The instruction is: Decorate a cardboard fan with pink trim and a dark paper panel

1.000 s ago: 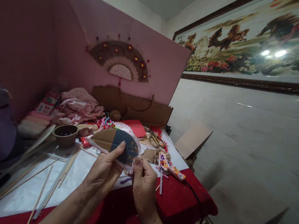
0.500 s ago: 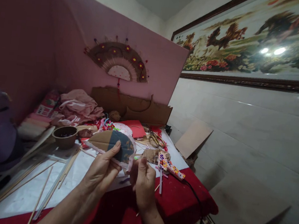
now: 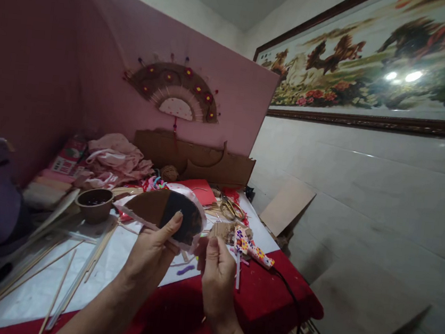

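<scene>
A half-round cardboard piece [image 3: 149, 205], part brown and part dark, has a pale pink cloth edging [image 3: 197, 235] along its rim. My left hand [image 3: 159, 243] grips it from below, thumb pressed on the dark face and fingers underneath. Close to the lower right edge is my right hand [image 3: 216, 273], its fingers curled in with the thumb on top. Whatever those fingers hold is hidden from view. A flower-patterned glue gun [image 3: 253, 248] lies just right of this hand, its cord trailing off the table edge.
Thin wooden sticks [image 3: 60, 282] and a brown bowl [image 3: 93, 205] are at the left. Behind the cardboard lie red paper [image 3: 199, 190], scissors [image 3: 231, 209] and pink cloth [image 3: 117, 155]. A decorated fan [image 3: 179, 89] hangs on the pink panel.
The cardboard piece has tilted, so its face looks darker and more pink edging shows. My right hand has shifted slightly right, and a small purple strip on the table shows more clearly.
</scene>
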Tool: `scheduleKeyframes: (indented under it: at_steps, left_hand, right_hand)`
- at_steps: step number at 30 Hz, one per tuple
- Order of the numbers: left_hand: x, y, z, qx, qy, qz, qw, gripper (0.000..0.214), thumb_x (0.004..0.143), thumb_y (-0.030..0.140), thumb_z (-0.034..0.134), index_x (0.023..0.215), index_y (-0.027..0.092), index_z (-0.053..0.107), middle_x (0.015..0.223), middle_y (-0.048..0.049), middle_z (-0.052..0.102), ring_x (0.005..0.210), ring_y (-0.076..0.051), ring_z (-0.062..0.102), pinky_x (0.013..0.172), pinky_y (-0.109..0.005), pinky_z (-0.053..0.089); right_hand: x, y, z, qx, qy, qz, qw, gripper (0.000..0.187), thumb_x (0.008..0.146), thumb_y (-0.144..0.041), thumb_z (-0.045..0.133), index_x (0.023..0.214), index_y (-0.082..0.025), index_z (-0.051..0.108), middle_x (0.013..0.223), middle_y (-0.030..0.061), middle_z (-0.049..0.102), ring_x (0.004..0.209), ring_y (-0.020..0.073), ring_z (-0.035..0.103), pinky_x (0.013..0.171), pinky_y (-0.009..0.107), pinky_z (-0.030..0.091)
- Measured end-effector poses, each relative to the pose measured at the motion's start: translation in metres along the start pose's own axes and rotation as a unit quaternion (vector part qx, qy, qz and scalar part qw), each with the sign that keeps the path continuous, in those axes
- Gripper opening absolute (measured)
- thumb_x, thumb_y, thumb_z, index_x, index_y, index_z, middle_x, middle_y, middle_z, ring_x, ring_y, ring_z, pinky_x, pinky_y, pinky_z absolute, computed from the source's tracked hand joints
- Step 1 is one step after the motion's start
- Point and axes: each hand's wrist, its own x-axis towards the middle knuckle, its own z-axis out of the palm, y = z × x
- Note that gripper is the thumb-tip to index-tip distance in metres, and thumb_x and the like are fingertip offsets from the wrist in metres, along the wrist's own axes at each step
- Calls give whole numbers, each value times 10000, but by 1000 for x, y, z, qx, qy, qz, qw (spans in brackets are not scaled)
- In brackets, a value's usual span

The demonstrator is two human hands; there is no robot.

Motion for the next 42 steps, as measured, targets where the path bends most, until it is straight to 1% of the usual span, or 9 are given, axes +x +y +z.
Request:
scheduleKeyframes:
  at_steps: [5,8,14,18,29,33,37,39,42]
  left_hand:
    - [-5,-2,0,9,-28,32,999,378,686,73,702,1036,206,649,897,-26,726,832,-141,663,741,-232,528]
    - [-8,-3,-1,30,-42,30,998,349,668,107,726,1003,182,661,887,-38,731,834,-159,666,743,-237,529]
    - [-11,-1,4,35,-20,22,999,359,635,51,730,966,175,671,927,-49,732,855,-180,668,775,-260,528]
    - [-11,-1,5,14,-15,17,1000,424,616,24,731,999,191,661,931,-49,732,855,-192,672,764,-268,532]
    - [-8,0,3,-8,-48,14,999,440,685,24,680,1079,210,619,932,-40,722,841,-182,673,744,-276,542]
    - [-3,1,0,-28,-25,-39,999,327,723,29,646,1028,146,644,862,-61,728,744,-161,681,673,-243,554]
    - [0,2,-2,-23,-2,-91,996,155,787,49,573,903,84,671,798,-96,731,683,-161,683,628,-234,562]
    - [1,3,-2,-26,10,-104,994,153,801,39,548,879,83,672,777,-94,732,663,-153,683,617,-225,564]
    - [2,3,-2,-38,30,-104,993,221,801,12,532,952,109,661,785,-75,733,660,-149,685,621,-225,567]
  right_hand:
    - [4,-16,-4,17,15,-18,1000,247,890,-400,444,778,-184,488,606,-33,472,508,101,415,463,204,333]
    - [8,-21,-4,-4,27,-29,999,215,867,-373,480,769,-182,486,615,-28,483,519,105,439,477,206,357]
    - [10,-17,-7,-30,39,-39,998,158,853,-299,462,758,-179,501,609,-24,473,526,112,438,490,217,362]
    - [10,-20,-7,-6,16,-25,1000,177,864,-315,447,748,-186,481,593,-32,460,500,102,409,466,211,342]
    - [12,-16,-5,30,16,-12,999,137,836,-284,485,755,-179,519,586,-25,519,501,107,470,459,204,375]
    - [13,-18,-5,79,6,6,997,162,835,-306,512,728,-185,506,566,-34,533,486,104,499,466,203,399]
    - [13,-21,-6,93,-9,7,996,164,838,-298,526,722,-183,516,552,-44,522,492,100,507,486,200,407]
    - [13,-21,-7,90,-16,3,996,161,841,-291,527,725,-180,519,560,-40,527,511,102,514,506,202,412]
    - [13,-21,-9,77,-18,1,997,159,843,-296,526,738,-177,526,572,-37,527,520,103,504,509,203,405]
